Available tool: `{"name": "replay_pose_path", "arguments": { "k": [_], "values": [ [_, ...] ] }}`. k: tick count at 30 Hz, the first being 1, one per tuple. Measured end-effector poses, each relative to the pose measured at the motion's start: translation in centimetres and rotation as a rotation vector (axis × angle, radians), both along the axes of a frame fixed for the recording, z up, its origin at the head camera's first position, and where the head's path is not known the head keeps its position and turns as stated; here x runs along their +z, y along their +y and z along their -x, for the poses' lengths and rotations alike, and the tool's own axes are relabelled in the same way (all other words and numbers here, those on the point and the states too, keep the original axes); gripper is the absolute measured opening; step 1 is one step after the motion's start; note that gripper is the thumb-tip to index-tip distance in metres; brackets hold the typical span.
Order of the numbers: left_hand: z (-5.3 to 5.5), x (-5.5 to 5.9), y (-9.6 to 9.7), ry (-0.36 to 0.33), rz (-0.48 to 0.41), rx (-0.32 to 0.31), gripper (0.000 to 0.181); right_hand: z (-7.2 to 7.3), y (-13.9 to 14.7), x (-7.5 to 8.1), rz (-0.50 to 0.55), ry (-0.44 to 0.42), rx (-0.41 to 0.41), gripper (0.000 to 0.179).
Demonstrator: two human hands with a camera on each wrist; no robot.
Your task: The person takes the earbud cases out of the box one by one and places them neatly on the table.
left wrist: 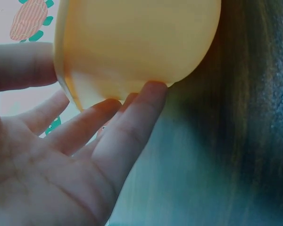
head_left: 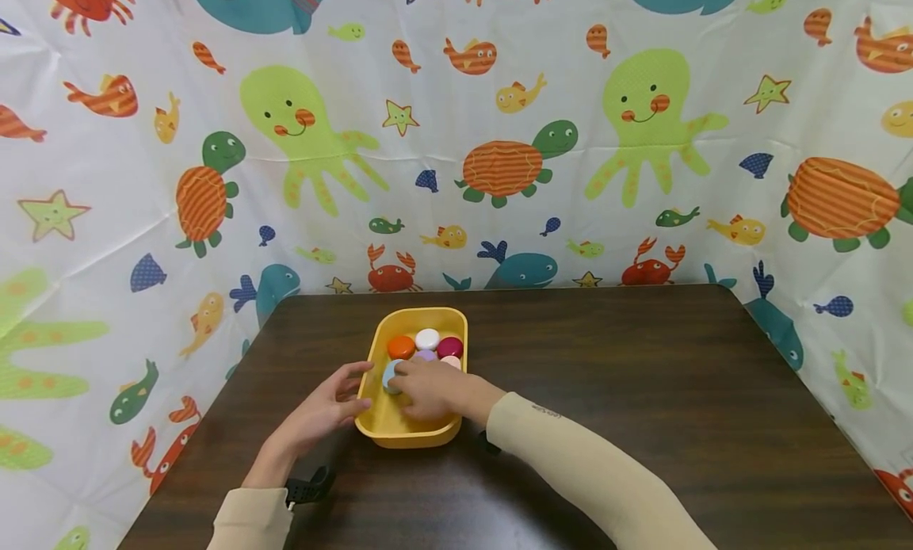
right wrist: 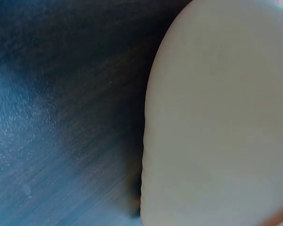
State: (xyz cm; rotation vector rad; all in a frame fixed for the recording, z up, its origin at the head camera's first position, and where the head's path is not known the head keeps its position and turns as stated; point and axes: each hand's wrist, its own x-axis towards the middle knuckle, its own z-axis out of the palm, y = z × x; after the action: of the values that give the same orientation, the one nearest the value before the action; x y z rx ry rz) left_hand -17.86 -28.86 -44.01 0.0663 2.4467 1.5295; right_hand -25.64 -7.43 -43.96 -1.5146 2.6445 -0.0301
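Observation:
A yellow tray (head_left: 409, 435) with rounded corners rests on the dark table. My left hand (head_left: 330, 399) is at its left side and grips the wall; in the left wrist view several fingers (left wrist: 125, 134) lie against the tray's outer side (left wrist: 141, 42). My right hand (head_left: 435, 385) reaches down into the tray, fingertips at a light blue round piece (head_left: 389, 378); I cannot tell whether they pinch it. Beyond lie orange (head_left: 401, 347), white (head_left: 427, 339), dark red (head_left: 450, 347), lavender (head_left: 425, 355) and pale pink (head_left: 452, 361) round pieces, the nearer ones partly covered by this hand.
The dark wood table (head_left: 606, 376) stretches to the right. A sea-animal printed cloth (head_left: 428, 217) hangs along its back and sides. A black band (head_left: 311, 485) sits at the left wrist. In the right wrist view a cream sleeve (right wrist: 221, 117) covers much of the picture.

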Motion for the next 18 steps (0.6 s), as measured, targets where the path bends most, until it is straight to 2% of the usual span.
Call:
{"name": "replay_pose_path", "arguments": {
  "k": [18],
  "values": [
    [0.02, -0.18, 0.06, 0.004, 0.002, 0.006, 0.069, -1.01, 0.28, -0.06, -0.015, 0.049, 0.020, 0.040]
  ]
}}
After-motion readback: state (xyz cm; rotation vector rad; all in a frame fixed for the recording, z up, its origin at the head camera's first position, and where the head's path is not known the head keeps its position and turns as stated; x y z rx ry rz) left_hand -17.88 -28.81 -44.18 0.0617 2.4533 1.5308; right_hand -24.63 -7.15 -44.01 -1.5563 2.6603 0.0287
